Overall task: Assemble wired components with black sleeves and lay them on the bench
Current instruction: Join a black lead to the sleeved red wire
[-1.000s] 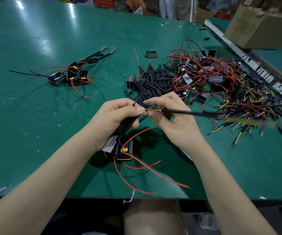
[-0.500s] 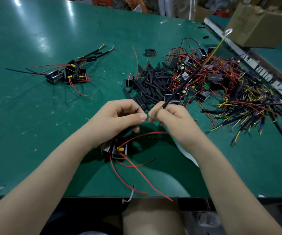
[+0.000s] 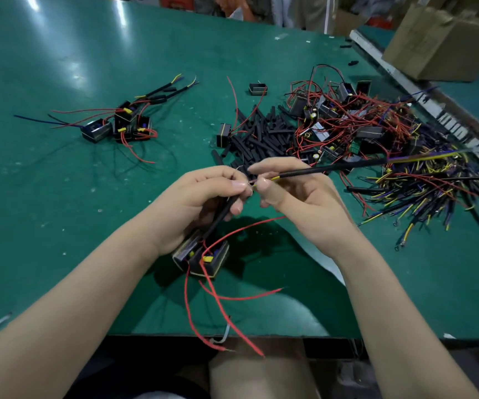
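- Head view, over the green bench (image 3: 59, 197): my left hand (image 3: 200, 203) and right hand (image 3: 295, 197) meet fingertip to fingertip above its near edge, both curled and pinching.
- To the right of my right hand sprawls the heap of sleeved cables (image 3: 434, 191), black with yellow and blue tips; beyond both hands lies the pile of loose black sleeves (image 3: 261, 136), and past it a tangle of red-wired components (image 3: 347, 119).
- Far off beyond my left hand, finished assemblies (image 3: 120, 125) lie in a small cluster, sleeves pointing away.
- Under my left wrist hang the wired components (image 3: 203, 257), black boxes with yellow tabs, red leads trailing toward me over the bench edge.
- My right hand pinches a long black cable (image 3: 333, 168) that runs off to the right, its yellow core showing at the fingertips.
- My left hand grips a black sleeve (image 3: 221, 217), slanting down toward the components.
- As I judge it, the step is joining bare ends: keep both pinches close to the tips, line them up straight, and hold the sleeve back until the joint is made.
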`<state>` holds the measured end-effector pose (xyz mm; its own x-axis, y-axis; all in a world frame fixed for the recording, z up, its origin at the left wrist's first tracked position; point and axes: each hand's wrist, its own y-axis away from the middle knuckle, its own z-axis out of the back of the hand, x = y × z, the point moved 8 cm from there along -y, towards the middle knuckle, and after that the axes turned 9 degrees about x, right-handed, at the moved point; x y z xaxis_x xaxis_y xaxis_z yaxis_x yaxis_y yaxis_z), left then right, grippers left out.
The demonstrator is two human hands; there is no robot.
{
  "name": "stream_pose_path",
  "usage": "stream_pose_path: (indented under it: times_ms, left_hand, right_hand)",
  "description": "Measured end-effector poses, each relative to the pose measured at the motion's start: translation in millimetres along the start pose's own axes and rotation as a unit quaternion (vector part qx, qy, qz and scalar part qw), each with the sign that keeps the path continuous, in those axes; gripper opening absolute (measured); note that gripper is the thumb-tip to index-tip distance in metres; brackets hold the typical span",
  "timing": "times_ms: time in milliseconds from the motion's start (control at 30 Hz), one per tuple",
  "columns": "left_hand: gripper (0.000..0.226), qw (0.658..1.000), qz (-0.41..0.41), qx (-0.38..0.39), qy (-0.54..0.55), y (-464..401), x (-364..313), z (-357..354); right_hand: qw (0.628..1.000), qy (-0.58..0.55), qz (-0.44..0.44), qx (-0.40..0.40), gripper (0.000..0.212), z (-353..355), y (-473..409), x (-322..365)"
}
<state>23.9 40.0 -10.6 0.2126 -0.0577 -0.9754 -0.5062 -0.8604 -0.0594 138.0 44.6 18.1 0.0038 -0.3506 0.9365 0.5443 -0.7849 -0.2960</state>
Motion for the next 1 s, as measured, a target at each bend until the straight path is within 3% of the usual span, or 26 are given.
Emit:
stream_pose_path:
  times_ms: [167,333,467,533,600,700,733,767,933,1000]
  left_hand:
    - [0.024,0.997,0.041,0.023,0.065,-2.0,11.3,-0.7]
    - [0.013,0.998,0.061,-0.01,0.03,-1.8,12.0,6.7]
    - [0.008,0.997,0.056,-0.04,-0.046,1.6,9.3,12.8]
    - [0.008,0.993,0.013,-0.047,-0.111,1.9,1.3,12.8]
    - [0.008,0.969,-0.053,-0.048,-0.237,3.1,-11.3,8.1]
    - [0.01,0.866,-0.16,-0.069,-0.468,8.2,-28.0,-4.5]
    - [0.01,0.841,-0.183,-0.074,-0.504,9.6,-30.7,-8.1]
    - [0.011,0.836,-0.191,-0.079,-0.509,10.1,-31.8,-8.6]
    - [0.011,0.95,-0.087,-0.109,-0.28,6.9,-18.7,11.0]
    - [0.015,0.97,-0.054,-0.118,-0.206,5.6,-12.6,12.5]
  right_hand:
    - [0.989,0.129,0.067,-0.012,0.018,-0.3,0.1,10.9]
    - [0.977,0.197,0.082,-0.024,0.007,5.0,0.3,12.9]
    - [0.987,0.159,-0.001,-0.025,0.008,7.7,-1.7,-2.1]
    - [0.991,0.111,-0.071,-0.033,0.012,9.7,-2.2,-13.8]
    - [0.99,0.046,-0.128,-0.031,0.009,9.3,-1.9,-24.5]
    - [0.978,0.028,-0.203,-0.023,0.007,7.4,-0.5,-38.7]
    - [0.975,0.027,-0.217,-0.023,0.009,6.9,0.4,-42.1]
    - [0.975,0.025,-0.219,-0.024,0.013,6.8,0.4,-43.9]
    - [0.989,-0.019,-0.145,-0.036,0.019,7.3,-1.9,-31.8]
    - [0.991,0.005,-0.115,-0.061,0.015,11.3,-1.0,-26.7]
